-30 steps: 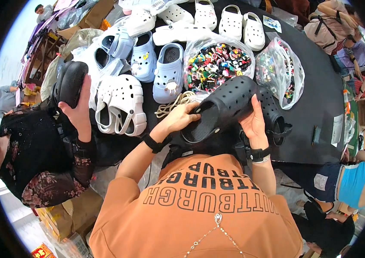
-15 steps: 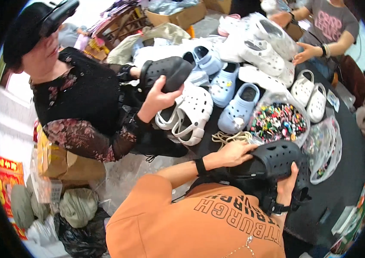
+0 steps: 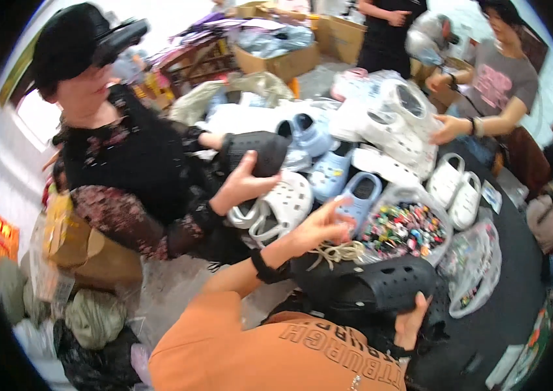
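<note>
My right hand point(image 3: 413, 320) grips a black perforated clog point(image 3: 394, 287) by its side, over my lap, where more black clogs lie partly hidden under it. My left hand point(image 3: 319, 229) is open, fingers stretched out, in front of a light blue clog point(image 3: 358, 195); whether it touches that clog I cannot tell. Beside the hand, a clear bag point(image 3: 442, 242) holds many small colourful shoe charms point(image 3: 400, 228). Beige cords point(image 3: 335, 255) lie just below my left fingers. A second light blue clog point(image 3: 330, 174) with charms and a white clog point(image 3: 288, 203) stand close by.
At left, a co-worker in black point(image 3: 140, 169) holds a black clog point(image 3: 254, 154). Another person in grey point(image 3: 495, 85) touches piled white clogs point(image 3: 397, 140). A pair of white clogs point(image 3: 465, 199) and another charm bag point(image 3: 472, 267) rest on the black table point(image 3: 517, 260).
My left hand has left the black clog and moved up and left toward the blue clog. My right hand keeps hold of the clog, now lower in view. The person in grey reaches to the white clogs.
</note>
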Demonstrator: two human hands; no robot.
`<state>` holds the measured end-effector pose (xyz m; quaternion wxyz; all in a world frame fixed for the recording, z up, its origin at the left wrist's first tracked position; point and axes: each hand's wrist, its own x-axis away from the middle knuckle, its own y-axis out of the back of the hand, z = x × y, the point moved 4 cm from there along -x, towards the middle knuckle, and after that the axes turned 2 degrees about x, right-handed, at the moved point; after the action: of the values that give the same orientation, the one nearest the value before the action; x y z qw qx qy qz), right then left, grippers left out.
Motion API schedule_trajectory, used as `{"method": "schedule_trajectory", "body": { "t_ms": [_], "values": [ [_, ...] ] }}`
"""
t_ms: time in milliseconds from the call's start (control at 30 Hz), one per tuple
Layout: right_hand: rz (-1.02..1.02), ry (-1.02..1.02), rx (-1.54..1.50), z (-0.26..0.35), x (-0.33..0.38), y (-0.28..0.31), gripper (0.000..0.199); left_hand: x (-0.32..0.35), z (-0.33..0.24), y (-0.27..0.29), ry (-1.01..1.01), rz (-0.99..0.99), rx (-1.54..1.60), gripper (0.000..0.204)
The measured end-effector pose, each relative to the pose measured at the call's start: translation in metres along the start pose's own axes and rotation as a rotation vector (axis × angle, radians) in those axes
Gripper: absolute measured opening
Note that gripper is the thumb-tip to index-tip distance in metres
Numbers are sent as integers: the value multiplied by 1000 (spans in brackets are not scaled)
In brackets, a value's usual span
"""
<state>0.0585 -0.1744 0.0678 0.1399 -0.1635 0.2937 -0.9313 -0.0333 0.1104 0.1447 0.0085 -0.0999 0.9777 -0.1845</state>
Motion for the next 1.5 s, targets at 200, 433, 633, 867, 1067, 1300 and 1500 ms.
{"method": "schedule_trajectory", "body": {
  "t_ms": [200, 433, 633, 867, 1067, 1300, 1500],
  "values": [
    [-18, 74, -18, 9, 2, 2, 61, 10, 59, -29, 91, 207, -551, 51],
    [-111, 56, -98, 25, 5, 20, 46, 21, 79, -29, 175, 279, -304, 65],
    [-148, -9, -89, 21, 8, 25, 46, 21, 82, -40, 232, 75, 100, 48],
    [105, -39, 77, 32, 19, 45, 58, 12, 85, -33, 95, 40, -127, 46],
    [-27, -75, 128, 25, 20, 67, 57, 3, 78, -34, -155, 43, -467, 39],
    [-51, 280, 294, 42, 11, 6, 55, -3, 81, -25, -152, -328, -113, 37],
    [-145, 249, 185, 31, 11, -2, 43, -18, 74, -15, -95, -329, -13, 36]
  ]
}}
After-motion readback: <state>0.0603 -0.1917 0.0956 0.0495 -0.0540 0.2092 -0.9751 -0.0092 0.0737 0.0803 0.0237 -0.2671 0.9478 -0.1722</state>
